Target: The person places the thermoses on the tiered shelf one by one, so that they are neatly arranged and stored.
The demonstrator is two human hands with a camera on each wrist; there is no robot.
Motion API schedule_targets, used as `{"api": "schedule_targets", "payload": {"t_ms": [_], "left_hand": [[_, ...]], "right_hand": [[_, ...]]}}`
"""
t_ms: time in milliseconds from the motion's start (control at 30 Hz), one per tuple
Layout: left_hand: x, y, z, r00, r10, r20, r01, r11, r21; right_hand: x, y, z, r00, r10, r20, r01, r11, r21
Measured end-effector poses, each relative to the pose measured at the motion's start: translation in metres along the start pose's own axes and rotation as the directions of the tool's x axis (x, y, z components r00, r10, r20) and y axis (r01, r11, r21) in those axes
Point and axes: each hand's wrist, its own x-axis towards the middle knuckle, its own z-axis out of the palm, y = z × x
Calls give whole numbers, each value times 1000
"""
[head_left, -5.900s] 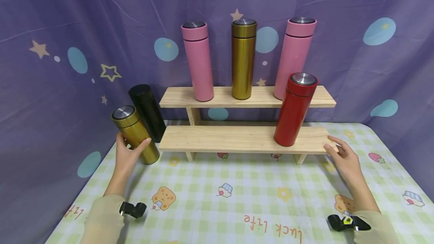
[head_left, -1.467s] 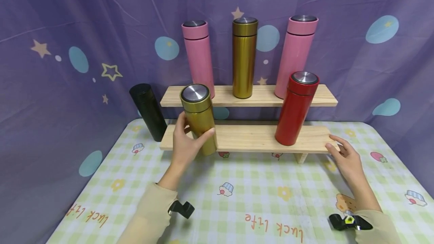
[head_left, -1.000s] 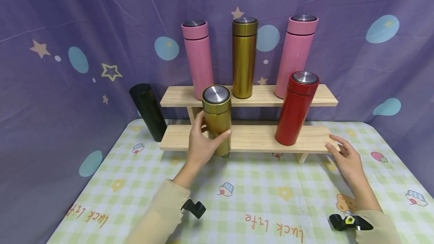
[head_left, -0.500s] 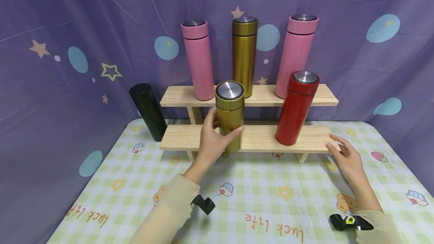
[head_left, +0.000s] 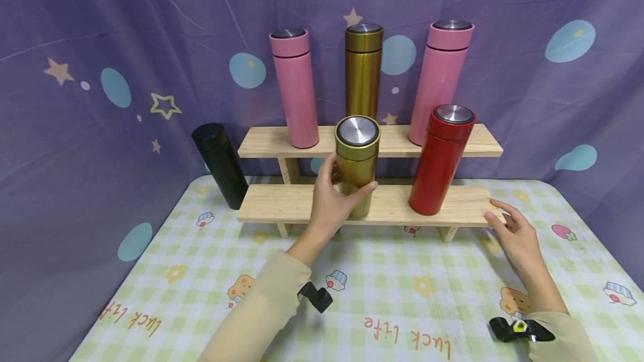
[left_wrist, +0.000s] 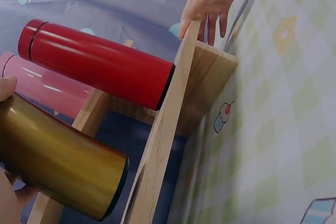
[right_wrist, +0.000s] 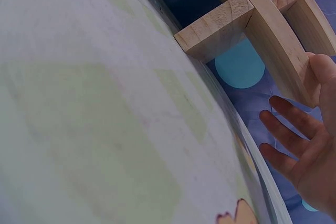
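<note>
My left hand [head_left: 329, 205] grips a gold thermos flask [head_left: 357, 163] with a steel-topped lid, thumb on the near side. The flask is over the middle of the lower tier of a wooden two-tier shelf [head_left: 282, 203]. In the left wrist view, a narrow gap shows between the base of this gold flask [left_wrist: 63, 158] and the board. My right hand [head_left: 518, 239] pinches the right end of the lower board between thumb and index finger. Its other fingers spread beneath, as the right wrist view shows. A red thermos flask [head_left: 436, 166] stands on the lower tier, right of the held one.
On the upper tier stand a pink flask [head_left: 297, 94], another gold flask [head_left: 363, 77], partly hidden, and a second pink flask [head_left: 440, 77]. A black flask [head_left: 221, 166] stands left of the shelf on the checked tablecloth [head_left: 382, 284]. A purple curtain [head_left: 166, 15] hangs behind.
My left hand picked the gold flask up from beside the black one and has carried it right to the middle of the lower tier. My right hand stays at the board's end.
</note>
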Motion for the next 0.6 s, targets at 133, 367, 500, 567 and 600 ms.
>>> {"api": "schedule_targets", "payload": {"t_ms": [133, 367, 500, 567, 600], "left_hand": [[2, -1, 5, 1000, -13, 3, 13, 1000, -2], [5, -4, 9, 999, -30, 19, 29, 999, 38], [7, -6, 10, 999, -28, 21, 27, 999, 39], [8, -7, 11, 999, -31, 20, 30, 999, 43], [8, -8, 12, 999, -32, 20, 31, 998, 45]], "right_hand": [[0, -1, 0, 1000, 3, -2, -3, 1000, -4], [0, -3, -1, 1000, 20, -5, -20, 999, -26], [-1, -3, 0, 1000, 11, -9, -11, 1000, -2], [-1, -2, 0, 1000, 4, -10, -4, 1000, 4], [-1, -2, 0, 1000, 3, -10, -3, 1000, 7]]}}
